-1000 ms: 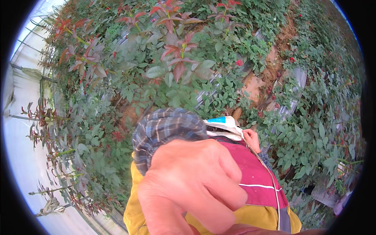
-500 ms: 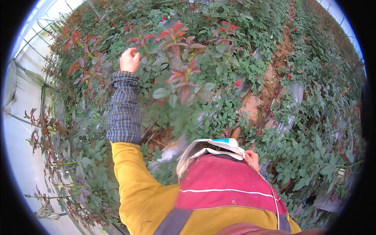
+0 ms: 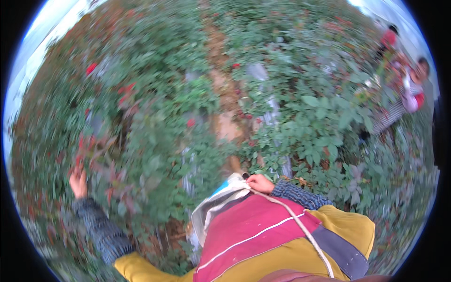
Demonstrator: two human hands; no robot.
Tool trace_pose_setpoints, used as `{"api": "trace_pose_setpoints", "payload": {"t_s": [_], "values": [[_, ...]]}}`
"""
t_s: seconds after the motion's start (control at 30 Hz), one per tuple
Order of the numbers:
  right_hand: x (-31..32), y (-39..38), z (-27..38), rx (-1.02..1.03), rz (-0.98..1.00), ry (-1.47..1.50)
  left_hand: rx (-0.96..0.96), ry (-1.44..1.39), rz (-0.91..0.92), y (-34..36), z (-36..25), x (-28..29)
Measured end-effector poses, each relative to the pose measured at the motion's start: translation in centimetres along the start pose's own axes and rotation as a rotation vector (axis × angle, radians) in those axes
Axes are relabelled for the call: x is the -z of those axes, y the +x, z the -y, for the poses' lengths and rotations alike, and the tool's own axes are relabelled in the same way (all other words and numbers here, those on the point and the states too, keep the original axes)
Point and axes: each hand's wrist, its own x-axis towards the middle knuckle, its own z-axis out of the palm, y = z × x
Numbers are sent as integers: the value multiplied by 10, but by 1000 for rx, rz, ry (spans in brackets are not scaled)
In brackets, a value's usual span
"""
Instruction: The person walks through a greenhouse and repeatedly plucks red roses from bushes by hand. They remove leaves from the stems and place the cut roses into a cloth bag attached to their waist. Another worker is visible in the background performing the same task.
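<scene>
My left hand (image 3: 78,181) is stretched out at the far left, beside the red-tipped leaves (image 3: 89,145) of a rose bush. Its fingers point up and look apart, though motion blurs them; nothing shows in them. At my waist, my right hand (image 3: 260,184) is closed on the rim of a white bag (image 3: 202,214) worn against the maroon apron (image 3: 253,221). The bag's mouth gapes on its left side, and its inside is mostly hidden. A pale cord (image 3: 300,223) runs from near that hand down across the apron.
Dense rose bushes (image 3: 319,122) with several red blooms (image 3: 190,122) stand around me. A bare soil path (image 3: 221,84) runs ahead between rows, with plastic sheeting (image 3: 270,105) beside it. At the right, a person (image 3: 413,87) is among the plants, with another (image 3: 389,38) farther back.
My view has swung right, bringing the path to the middle and people into sight. My left hand now appears lower and farther left. My right hand shows more fully on the bag's rim.
</scene>
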Motion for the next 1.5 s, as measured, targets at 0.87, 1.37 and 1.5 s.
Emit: {"api": "trace_pose_setpoints", "payload": {"t_s": [0.87,1.37,1.5], "values": [[9,-17,0,-125,-24,-50,-406,437,-558,-96,-131,-148],[-8,-14,-28,-119,-109,-74,-208,235,-626,-255,-173,-242],[-10,-13,-20,-175,-71,-38,73,169,-352,-335,-159,-267]]}}
